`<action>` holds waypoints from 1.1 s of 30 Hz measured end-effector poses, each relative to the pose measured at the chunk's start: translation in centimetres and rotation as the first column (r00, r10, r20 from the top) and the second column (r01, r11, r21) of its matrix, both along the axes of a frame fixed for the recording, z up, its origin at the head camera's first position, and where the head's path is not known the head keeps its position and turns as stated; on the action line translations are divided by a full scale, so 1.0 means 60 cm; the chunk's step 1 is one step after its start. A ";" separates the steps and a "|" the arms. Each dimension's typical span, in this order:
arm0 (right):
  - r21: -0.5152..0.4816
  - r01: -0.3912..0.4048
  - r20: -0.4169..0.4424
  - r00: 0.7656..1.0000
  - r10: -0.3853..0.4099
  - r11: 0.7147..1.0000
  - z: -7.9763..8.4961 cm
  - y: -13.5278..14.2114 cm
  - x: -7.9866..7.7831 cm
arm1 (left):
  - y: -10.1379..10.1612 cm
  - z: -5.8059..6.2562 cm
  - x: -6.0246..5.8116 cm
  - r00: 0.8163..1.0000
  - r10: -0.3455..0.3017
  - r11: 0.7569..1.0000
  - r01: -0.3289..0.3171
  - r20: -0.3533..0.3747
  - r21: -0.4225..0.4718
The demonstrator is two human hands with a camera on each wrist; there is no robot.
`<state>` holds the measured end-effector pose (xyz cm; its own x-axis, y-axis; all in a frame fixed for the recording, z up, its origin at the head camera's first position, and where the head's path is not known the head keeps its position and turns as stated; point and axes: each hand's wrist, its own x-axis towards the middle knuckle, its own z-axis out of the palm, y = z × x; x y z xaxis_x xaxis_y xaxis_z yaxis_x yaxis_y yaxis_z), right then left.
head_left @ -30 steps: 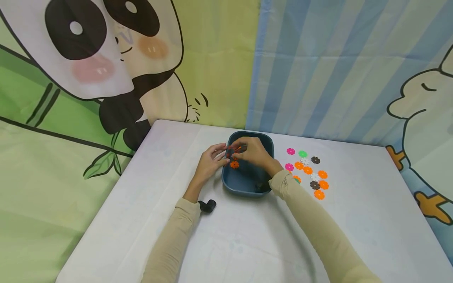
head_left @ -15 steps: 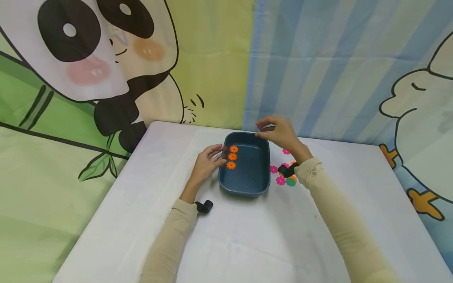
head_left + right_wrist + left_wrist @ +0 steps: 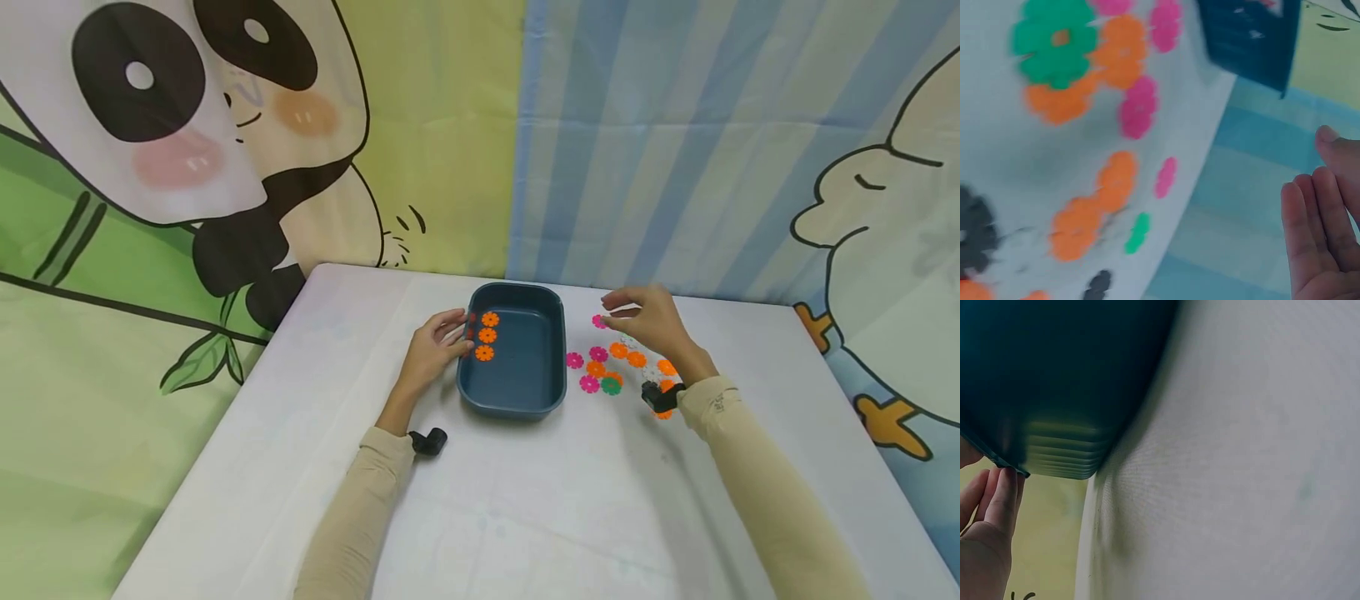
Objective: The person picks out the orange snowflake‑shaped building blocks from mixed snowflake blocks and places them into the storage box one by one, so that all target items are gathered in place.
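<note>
My left hand [image 3: 431, 354] holds the left rim of a dark blue rectangular plastic tub [image 3: 558, 354], with thumb and fingers on either side of the edge in the left wrist view. Inside, along that left wall, lie three orange flower-shaped discs [image 3: 487, 335] in a row. My right hand [image 3: 652, 321] hovers right of the tub over scattered flower discs, its fingers extended and holding nothing. Below it lie a pink disc [image 3: 597, 354], orange discs [image 3: 637, 359] and a dark green disc [image 3: 1055, 39]. The right wrist view also shows a black disc [image 3: 974, 231].
A white-covered table [image 3: 517, 500] bears everything. Behind it hang a blue striped curtain [image 3: 637, 167] and a panda-printed cloth [image 3: 300, 208]. Black wrist cameras sit on both wrists, the right one [image 3: 660, 397] overlapping some discs in the head view.
The right hand has left the tub's left inner side and moved right to above the loose discs. Three orange discs now show in the tub. The left hand stays at the rim.
</note>
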<state>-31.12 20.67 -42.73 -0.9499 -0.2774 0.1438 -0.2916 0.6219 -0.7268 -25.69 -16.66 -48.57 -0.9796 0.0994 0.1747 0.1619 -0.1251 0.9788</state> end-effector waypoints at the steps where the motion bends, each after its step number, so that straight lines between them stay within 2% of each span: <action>1: 0.008 0.007 0.011 1.000 -0.007 1.000 -0.008 0.008 0.002 | -0.001 0.004 0.002 1.000 -0.007 1.000 0.007 0.002 0.008; 7: 0.071 0.011 0.110 0.994 -0.019 0.997 -0.051 0.042 0.011 | -0.002 0.025 0.016 1.000 -0.022 1.000 0.022 0.002 0.008; 12: 0.101 -0.016 0.135 0.991 0.003 0.995 -0.073 0.053 0.012 | -0.002 0.025 0.018 1.000 -0.014 1.000 0.014 0.007 0.015; 20: 0.134 -0.044 0.145 0.989 0.024 0.990 -0.088 0.063 0.009 | 0.000 0.025 0.017 1.000 -0.013 1.000 0.013 0.011 0.005; 33: 0.177 -0.050 0.138 0.990 0.025 0.983 -0.097 0.068 0.003 | 0.000 0.026 0.016 0.999 -0.037 0.998 0.037 0.006 0.057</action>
<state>-30.96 24.75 -48.52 -0.9456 -0.3230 -0.0399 -0.2245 0.7363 -0.6383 -24.75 -16.67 -47.04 -0.9767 0.1258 0.1739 0.1490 -0.1859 0.9712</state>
